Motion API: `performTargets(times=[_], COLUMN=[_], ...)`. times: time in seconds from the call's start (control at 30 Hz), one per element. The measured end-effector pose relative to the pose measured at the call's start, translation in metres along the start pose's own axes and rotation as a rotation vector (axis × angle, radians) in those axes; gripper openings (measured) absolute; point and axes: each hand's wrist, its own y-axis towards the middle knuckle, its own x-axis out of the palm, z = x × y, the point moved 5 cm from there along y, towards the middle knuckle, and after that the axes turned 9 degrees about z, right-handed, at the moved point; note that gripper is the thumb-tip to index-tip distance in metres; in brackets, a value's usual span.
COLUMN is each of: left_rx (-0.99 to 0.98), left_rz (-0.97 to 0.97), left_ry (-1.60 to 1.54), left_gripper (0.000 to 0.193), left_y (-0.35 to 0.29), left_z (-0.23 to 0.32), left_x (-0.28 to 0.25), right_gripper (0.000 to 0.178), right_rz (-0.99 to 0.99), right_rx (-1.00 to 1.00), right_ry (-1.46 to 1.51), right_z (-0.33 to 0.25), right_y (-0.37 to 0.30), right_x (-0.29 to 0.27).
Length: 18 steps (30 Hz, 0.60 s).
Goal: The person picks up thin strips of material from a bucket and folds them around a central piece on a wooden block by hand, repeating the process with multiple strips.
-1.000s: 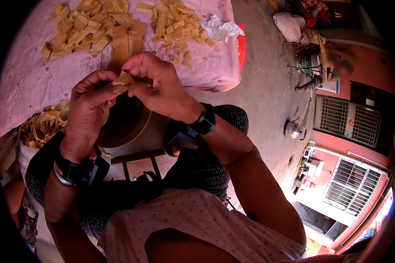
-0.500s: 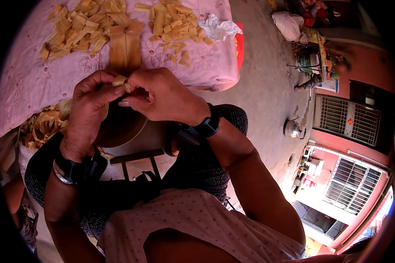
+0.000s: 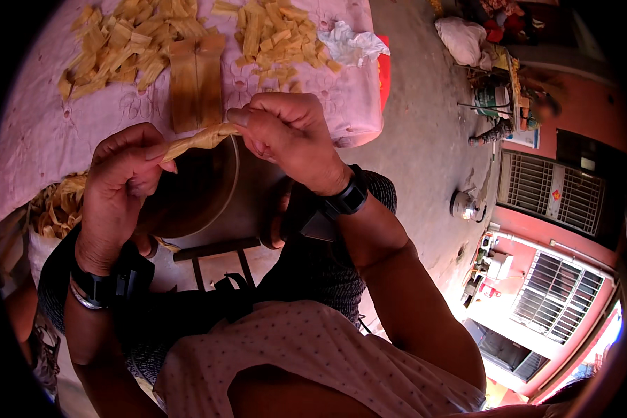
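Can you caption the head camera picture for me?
Left hand and right hand hold a twisted tan strip near pink cloth.

We have a grey floor stretching away to our right, beside a pink-draped bench. Beyond it we see a pink wall with a barred window, and bright light whitens the floor nearby.

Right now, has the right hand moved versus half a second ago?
Yes, rightward: the right hand now sits farther right of the brown board.
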Motion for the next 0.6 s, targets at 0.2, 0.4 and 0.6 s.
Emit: performTargets(times=[0.2, 0.4, 0.6], left_rx=[-0.063, 0.018, 0.055], left_rz=[0.075, 0.104, 0.113], left_ry=[-0.094, 0.031, 0.109], left_gripper=[0.015, 0.014, 0.015], left_y=[0.004, 0.004, 0.002], left_z=[-0.007, -0.014, -0.013], left_x=[-0.004, 0.002, 0.002], right_gripper=[0.021, 0.024, 0.014], right_rz=[-0.127, -0.152, -0.143], right_rx=[-0.059, -0.228, -0.27], right_ry=[-0.075, -0.115, -0.178], right_z=[-0.001, 0.009, 0.004], right_y=[0.006, 0.0, 0.001], right_x=[0.0, 0.018, 0.018])
